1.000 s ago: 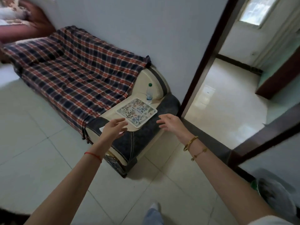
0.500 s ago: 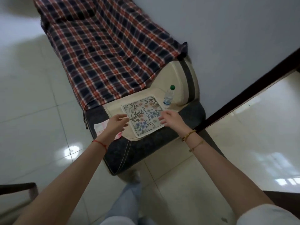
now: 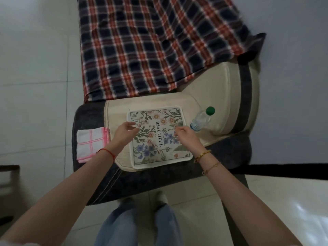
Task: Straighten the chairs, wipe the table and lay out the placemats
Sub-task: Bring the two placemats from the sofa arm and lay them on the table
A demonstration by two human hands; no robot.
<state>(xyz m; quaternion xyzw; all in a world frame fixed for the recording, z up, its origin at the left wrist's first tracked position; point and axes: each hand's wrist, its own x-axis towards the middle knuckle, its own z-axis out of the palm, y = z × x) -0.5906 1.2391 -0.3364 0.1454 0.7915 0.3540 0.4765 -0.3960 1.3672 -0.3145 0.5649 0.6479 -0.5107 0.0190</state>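
The placemat point(image 3: 158, 139) lies flat on the cream top of the sofa armrest point(image 3: 115, 107), its near edge a bit over the armrest's front.

Your left hand point(image 3: 124, 133) is at the mat's left edge, half open, thumb & fingers apart, holding nothing as far as I see. Your right hand point(image 3: 186, 137) is on the mat's right part with fingers bent down. I cannot tell if it grips the mat or only touches it.

Risks, in my judgement:
- The water bottle point(image 3: 200, 121) stands just right of the mat. If you lift or swing the mat to that side, the corner may knock the bottle over.
- It may be a stack, not 1 mat. With a weak pinch the lower ones can slide off to the floor.
- The pink-checked cloth point(image 3: 91, 144) lies left of the mat, so your left wrist could drag it off.
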